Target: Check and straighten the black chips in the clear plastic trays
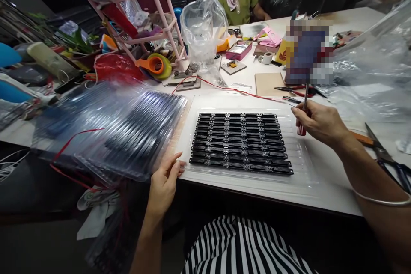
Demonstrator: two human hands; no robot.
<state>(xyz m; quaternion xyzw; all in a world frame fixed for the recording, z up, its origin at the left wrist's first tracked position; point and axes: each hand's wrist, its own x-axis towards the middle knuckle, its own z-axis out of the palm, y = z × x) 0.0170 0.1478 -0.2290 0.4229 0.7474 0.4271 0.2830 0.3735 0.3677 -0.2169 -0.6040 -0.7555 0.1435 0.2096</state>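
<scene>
Single head-worn view: looks forward and down over worktable (334, 199), near edge close.

White table (334, 192) beneath clear plastic tray (302, 154).

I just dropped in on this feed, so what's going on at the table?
A person's right hand holds a screwdriver-like tool with a red handle, shaft up. The left hand is at the near left edge of a clear tray filled with rows of black slotted strips. Plastic-wrapped dark strips lie to the left, and another person is across the table.
</scene>
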